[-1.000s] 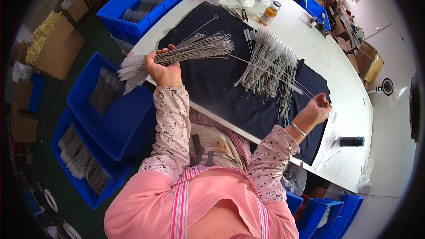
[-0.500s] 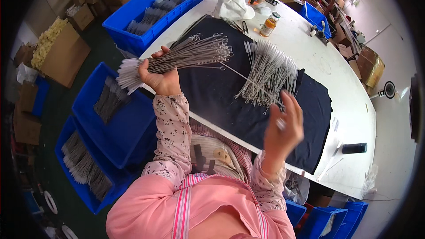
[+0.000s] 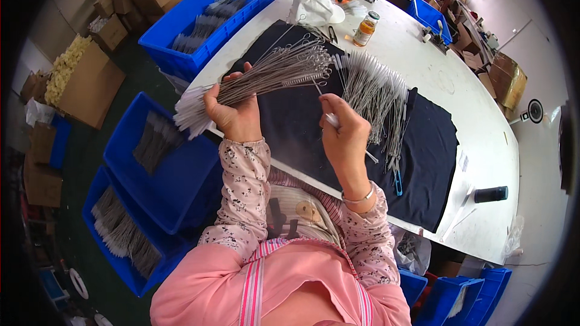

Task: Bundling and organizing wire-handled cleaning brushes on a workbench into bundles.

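My left hand (image 3: 234, 111) is wrapped round a thick bundle of straw brushes (image 3: 275, 72). Their white bristle ends stick out at the left, and their wire loops fan out to the right. One wire stands apart above the bundle. Near the loops, my right hand (image 3: 345, 130) pinches a single straw brush (image 3: 318, 88); its thin wire shows above the fingers and a pale end pokes out below them. Just beyond that hand lies a pile of straw brushes (image 3: 377, 93), bristles away from me, on a black cloth (image 3: 302, 139). A blue-ended piece (image 3: 397, 182) lies at the pile's near end.
Blue bins (image 3: 211, 60) with more brushes stand left of the white table (image 3: 423, 54), and others (image 3: 121, 229) sit lower beside me. A white cap (image 3: 315, 9), a glass jar (image 3: 365, 30) and a black cylinder (image 3: 490, 194) are on the tabletop.
My right hand has moved left from the pile's near end to the bundle's loops. The bundle in my left hand has shifted slightly right, and one wire now sticks up from it.
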Demonstrator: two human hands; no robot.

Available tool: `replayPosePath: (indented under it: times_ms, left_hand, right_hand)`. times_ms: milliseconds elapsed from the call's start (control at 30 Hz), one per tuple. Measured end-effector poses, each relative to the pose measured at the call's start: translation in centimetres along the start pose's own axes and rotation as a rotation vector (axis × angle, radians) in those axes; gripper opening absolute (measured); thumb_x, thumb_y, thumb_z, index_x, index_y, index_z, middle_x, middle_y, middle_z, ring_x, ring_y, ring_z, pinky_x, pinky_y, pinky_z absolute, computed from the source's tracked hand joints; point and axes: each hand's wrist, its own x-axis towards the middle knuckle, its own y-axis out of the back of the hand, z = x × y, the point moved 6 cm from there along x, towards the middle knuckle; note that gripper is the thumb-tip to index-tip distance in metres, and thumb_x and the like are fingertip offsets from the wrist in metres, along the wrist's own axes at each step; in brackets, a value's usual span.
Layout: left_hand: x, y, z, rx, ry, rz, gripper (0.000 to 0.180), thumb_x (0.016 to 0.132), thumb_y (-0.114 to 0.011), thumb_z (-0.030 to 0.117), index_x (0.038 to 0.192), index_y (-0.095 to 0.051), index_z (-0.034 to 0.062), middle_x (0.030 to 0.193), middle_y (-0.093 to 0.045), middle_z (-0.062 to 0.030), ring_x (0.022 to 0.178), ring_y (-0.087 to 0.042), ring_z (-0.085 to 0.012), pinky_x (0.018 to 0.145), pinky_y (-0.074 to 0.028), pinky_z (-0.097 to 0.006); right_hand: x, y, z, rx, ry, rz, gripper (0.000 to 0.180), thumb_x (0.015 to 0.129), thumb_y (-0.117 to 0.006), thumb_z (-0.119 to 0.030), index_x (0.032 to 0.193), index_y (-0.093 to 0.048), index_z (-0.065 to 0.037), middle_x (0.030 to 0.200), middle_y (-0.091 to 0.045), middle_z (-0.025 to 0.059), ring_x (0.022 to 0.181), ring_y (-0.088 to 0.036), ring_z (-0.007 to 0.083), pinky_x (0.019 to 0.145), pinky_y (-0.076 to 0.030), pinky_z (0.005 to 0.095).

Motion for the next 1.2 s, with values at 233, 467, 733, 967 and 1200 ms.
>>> replayPosePath:
  times_ms: [233, 467, 733, 967, 1200]
  left_hand:
    - [3.3, 0.4, 3.2, -0.234, 0.062, 0.082, 0.01, 0.072, -0.049, 0.003, 0.077, -0.041, -0.0005, 0.073, -0.042, -0.0116, 0.073, -0.049, -0.026, 0.09, -0.041, -0.061]
    - [1.8, -0.3, 1.1, -0.214, 0.243, 0.102, 0.009, 0.076, -0.048, 0.003, 0.072, -0.041, -0.0015, 0.07, -0.042, -0.0122, 0.074, -0.05, -0.0272, 0.094, -0.041, -0.058]
    - [0.1, -1.4, -2.5, -0.276, 0.467, 0.108, 0.008, 0.076, -0.044, 0.003, 0.069, -0.043, -0.0014, 0.068, -0.044, -0.0128, 0.074, -0.05, -0.0261, 0.098, -0.038, -0.057]
    - [-0.9, -0.9, -4.0, -0.181, 0.501, 0.135, 0.007, 0.076, -0.045, 0.003, 0.07, -0.044, -0.0016, 0.07, -0.046, -0.0127, 0.074, -0.051, -0.0252, 0.1, -0.035, -0.057]
    - [-1.6, -0.9, -5.5, -0.175, 0.54, 0.169, 0.008, 0.073, -0.048, 0.004, 0.075, -0.045, -0.003, 0.073, -0.046, -0.0122, 0.075, -0.052, -0.0262, 0.1, -0.035, -0.058]
  right_hand:
    - [-0.2, 7.8, 4.1, 0.027, -0.228, 0.129, 0.007, 0.085, -0.056, -0.001, 0.089, -0.063, -0.001, 0.069, -0.06, 0.0041, 0.059, -0.056, 0.0087, 0.052, -0.043, 0.0226]
    - [1.4, 8.3, 1.5, 0.68, -0.191, 0.195, 0.021, 0.094, -0.05, -0.017, 0.09, -0.062, -0.001, 0.062, -0.044, -0.0053, 0.049, -0.034, 0.0002, 0.044, -0.024, 0.0177]
    - [1.9, -0.1, -2.6, 0.538, -0.189, 0.102, 0.017, 0.082, -0.067, -0.01, 0.096, -0.061, -0.001, 0.062, -0.049, -0.0051, 0.056, -0.038, 0.0004, 0.048, -0.033, 0.0178]
    - [2.1, -0.6, -2.3, 0.772, -0.234, 0.195, 0.013, 0.082, -0.065, -0.005, 0.091, -0.059, 0.001, 0.062, -0.049, -0.0061, 0.056, -0.04, 0.0, 0.049, -0.033, 0.0163]
    - [2.2, 1.4, -1.1, 0.823, -0.259, 0.25, 0.005, 0.083, -0.06, -0.003, 0.085, -0.059, 0.001, 0.067, -0.052, -0.0055, 0.058, -0.042, 0.0004, 0.05, -0.034, 0.0165]
